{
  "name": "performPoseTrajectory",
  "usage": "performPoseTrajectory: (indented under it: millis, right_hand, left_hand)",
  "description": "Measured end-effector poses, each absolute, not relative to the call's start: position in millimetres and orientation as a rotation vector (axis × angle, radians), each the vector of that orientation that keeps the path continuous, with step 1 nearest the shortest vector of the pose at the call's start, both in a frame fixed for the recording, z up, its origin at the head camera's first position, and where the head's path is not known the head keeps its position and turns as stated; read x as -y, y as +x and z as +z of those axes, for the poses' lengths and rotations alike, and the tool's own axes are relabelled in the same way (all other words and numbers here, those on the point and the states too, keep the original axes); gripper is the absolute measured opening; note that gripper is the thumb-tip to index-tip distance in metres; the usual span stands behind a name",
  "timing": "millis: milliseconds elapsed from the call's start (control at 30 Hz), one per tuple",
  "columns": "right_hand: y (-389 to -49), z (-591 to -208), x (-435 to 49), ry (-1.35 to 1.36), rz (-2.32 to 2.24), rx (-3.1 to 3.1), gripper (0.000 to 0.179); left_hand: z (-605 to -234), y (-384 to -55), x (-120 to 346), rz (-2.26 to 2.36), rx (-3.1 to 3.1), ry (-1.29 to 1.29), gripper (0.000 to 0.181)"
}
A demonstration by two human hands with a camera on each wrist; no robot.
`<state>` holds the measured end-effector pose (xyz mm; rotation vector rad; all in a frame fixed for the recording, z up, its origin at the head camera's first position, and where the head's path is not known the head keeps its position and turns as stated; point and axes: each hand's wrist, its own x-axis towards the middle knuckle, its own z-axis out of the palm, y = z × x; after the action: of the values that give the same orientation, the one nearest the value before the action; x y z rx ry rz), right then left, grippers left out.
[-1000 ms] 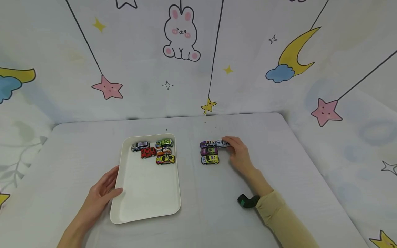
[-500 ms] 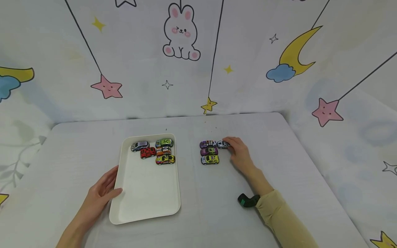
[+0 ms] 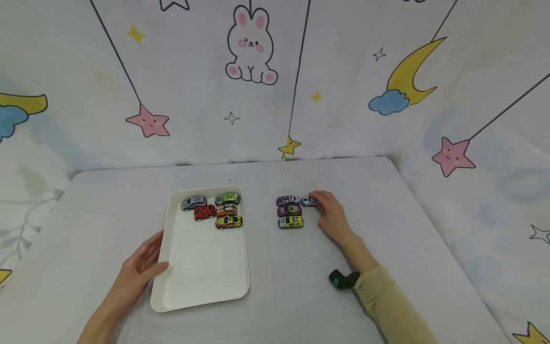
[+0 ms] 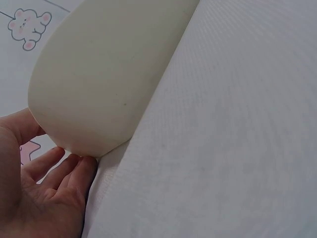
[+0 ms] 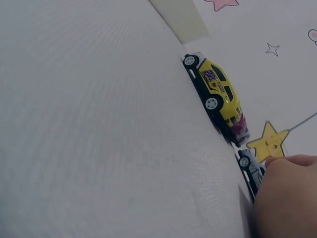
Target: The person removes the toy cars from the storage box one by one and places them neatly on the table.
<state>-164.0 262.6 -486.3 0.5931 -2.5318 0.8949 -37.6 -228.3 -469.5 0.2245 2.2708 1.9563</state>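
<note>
My left hand [image 3: 139, 263] grips the left rim of a white tray [image 3: 206, 282], thumb over the edge and fingers along its outside. In the left wrist view the fingertips [image 4: 89, 161] meet the tray wall [image 4: 99, 89]. Toy cars are grouped at the tray's far end, among them a red one [image 3: 204, 212] and a green one [image 3: 227, 198]. Right of the tray, my right hand [image 3: 333, 215] pinches a pale blue-and-white toy car [image 3: 308, 201], partly hidden by the fingers. Beside it stand a dark purple-and-white car [image 3: 288, 200], a purple car [image 3: 290, 210] and a yellow car [image 3: 290, 222].
A black curved object [image 3: 343, 279] sits by the right sleeve [image 3: 386, 296]. White cloth [image 3: 288, 286] covers the table, and a printed backdrop [image 3: 343, 134] rises behind its far edge.
The pale blue-and-white car in my right hand has shifted slightly right, opening a small gap from the dark purple-and-white car. My left hand keeps its hold on the tray.
</note>
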Motion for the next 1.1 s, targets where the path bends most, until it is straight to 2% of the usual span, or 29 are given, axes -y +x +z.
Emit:
performPoseTrajectory:
  millis: [267,1100]
  right_hand:
    - [-164.0,-486.2,-261.4,0.534,0.894,2.537,0.043]
    - [-164.7,-486.7,-260.1,0.462,0.913,2.58,0.041]
  left_hand:
    - [-468.5,-38.3,228.0,1.972,-2.256,0.232,0.07]
    - [-468.7,-37.3,228.0,1.976,-2.255,0.234,0.07]
